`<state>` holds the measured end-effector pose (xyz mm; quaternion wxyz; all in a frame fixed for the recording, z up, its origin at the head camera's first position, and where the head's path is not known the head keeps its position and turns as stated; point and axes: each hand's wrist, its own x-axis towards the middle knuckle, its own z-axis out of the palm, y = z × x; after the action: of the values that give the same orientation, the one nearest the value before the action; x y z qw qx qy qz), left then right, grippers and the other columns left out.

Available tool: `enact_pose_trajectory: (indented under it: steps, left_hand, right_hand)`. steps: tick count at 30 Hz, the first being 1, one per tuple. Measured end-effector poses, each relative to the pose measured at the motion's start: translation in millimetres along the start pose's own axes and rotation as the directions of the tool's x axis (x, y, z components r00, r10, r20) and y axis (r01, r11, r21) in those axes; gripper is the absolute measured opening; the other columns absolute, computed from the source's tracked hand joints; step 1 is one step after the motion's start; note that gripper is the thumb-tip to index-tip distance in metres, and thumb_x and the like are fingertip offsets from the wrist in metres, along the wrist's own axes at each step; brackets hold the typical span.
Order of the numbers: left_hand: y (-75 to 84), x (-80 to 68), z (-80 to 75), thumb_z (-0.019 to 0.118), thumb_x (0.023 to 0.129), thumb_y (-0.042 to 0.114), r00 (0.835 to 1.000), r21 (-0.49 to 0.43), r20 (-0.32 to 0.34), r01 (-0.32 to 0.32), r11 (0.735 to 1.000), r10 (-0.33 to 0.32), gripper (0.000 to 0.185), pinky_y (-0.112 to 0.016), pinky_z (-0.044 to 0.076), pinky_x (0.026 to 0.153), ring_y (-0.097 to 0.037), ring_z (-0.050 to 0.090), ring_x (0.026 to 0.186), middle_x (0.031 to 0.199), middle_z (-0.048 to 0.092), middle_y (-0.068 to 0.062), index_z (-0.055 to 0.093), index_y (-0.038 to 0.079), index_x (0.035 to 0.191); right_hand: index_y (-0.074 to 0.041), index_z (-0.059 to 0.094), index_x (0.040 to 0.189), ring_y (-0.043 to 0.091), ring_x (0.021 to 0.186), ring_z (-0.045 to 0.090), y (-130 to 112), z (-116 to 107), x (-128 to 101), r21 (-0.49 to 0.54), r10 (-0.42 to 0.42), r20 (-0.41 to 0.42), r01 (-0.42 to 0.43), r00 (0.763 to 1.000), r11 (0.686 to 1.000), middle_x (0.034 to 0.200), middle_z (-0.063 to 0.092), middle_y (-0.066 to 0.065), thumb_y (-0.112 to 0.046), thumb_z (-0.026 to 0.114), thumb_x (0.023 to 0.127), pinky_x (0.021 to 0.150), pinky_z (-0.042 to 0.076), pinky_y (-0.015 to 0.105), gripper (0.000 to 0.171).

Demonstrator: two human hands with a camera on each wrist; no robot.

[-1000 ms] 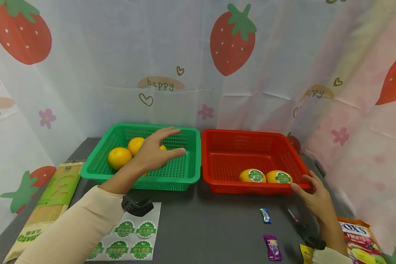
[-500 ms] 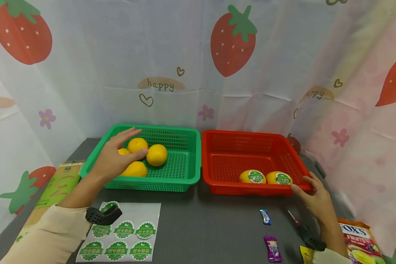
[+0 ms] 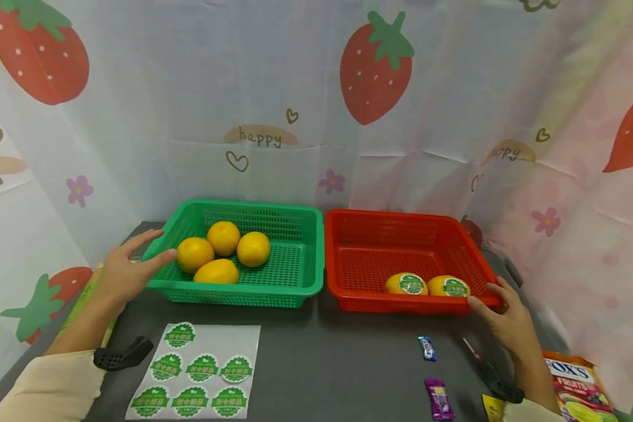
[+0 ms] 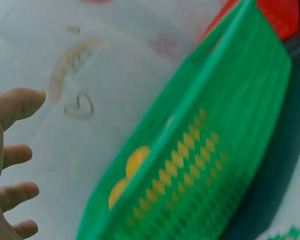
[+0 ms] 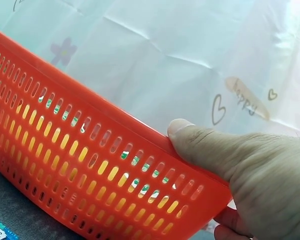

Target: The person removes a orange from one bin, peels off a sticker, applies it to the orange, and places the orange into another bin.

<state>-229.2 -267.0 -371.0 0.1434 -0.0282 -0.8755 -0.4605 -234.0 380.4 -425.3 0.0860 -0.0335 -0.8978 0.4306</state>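
A green basket [image 3: 253, 206] holds several plain oranges [image 3: 223, 237]. My left hand [image 3: 132, 266] hovers with fingers spread just outside its front left corner and holds nothing. In the left wrist view the left hand [image 4: 10, 165] stays apart from the green basket [image 4: 210, 150]. To the right, a red basket [image 3: 390, 214] holds two oranges with green stickers [image 3: 406, 283], [image 3: 448, 286]. My right hand [image 3: 498, 310] grips the front right corner of its rim. The right wrist view shows that hand [image 5: 250, 170] with its thumb on top of the red rim [image 5: 65, 135].
A sheet of green stickers [image 3: 200, 375] lies in front of the green basket. A long pasta packet [image 3: 84, 293] lies at the left edge. Two wrapped candies [image 3: 426, 347], [image 3: 436, 397] and a Fox's sweets bag [image 3: 580, 387] lie near the right arm. Strawberry-print curtains close in the table.
My left hand has drawn back from above the oranges in the green basket to outside its left front corner. The right hand has stayed on the red basket.
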Motion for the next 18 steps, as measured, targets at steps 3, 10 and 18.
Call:
enact_pose_trajectory:
  steps: [3, 10, 18]
  left_hand:
    - [-14.6, -3.1, -6.4, 0.061, 0.094, 0.043, 0.999, 0.087, 0.025, 0.04, 0.995, -0.042, 0.07, -0.072, 0.029, 0.091, -0.054, 0.029, 0.128, 0.151, 0.029, -0.023, 0.039, 0.004, 0.147]
    - [-39.9, -4.7, -4.0, 0.061, 0.094, 0.043, 0.997, 0.13, 0.07, 0.026, 0.991, -0.035, 0.072, -0.073, 0.022, 0.094, -0.053, 0.019, 0.134, 0.153, 0.025, -0.024, 0.039, -0.002, 0.145]
    - [-58.2, -6.1, 1.0, 0.064, 0.092, 0.042, 0.998, 0.173, 0.062, -0.007, 0.985, -0.004, 0.077, -0.071, 0.022, 0.096, -0.052, 0.02, 0.135, 0.154, 0.023, -0.022, 0.037, -0.009, 0.143]
  right_hand:
    - [0.007, 0.032, 0.146, 0.051, 0.133, 0.026, 0, 1, 0, 0.002, 0.014, 0.0, -0.014, 1.0, 1.0, 0.159, 0.007, 0.017, -0.043, 0.061, 0.094, 0.096, 0.034, 0.057, 0.077]
    - [0.011, 0.033, 0.143, 0.052, 0.135, 0.019, -1, -3, 2, -0.026, -0.006, 0.011, 0.006, 1.0, 1.0, 0.158, 0.007, 0.02, -0.042, 0.062, 0.094, 0.096, 0.033, 0.061, 0.078]
    - [0.014, 0.035, 0.14, 0.056, 0.133, 0.019, -9, -8, 0, -0.116, -0.055, 0.023, 0.057, 0.998, 0.992, 0.155, 0.011, 0.027, -0.042, 0.064, 0.092, 0.095, 0.031, 0.067, 0.079]
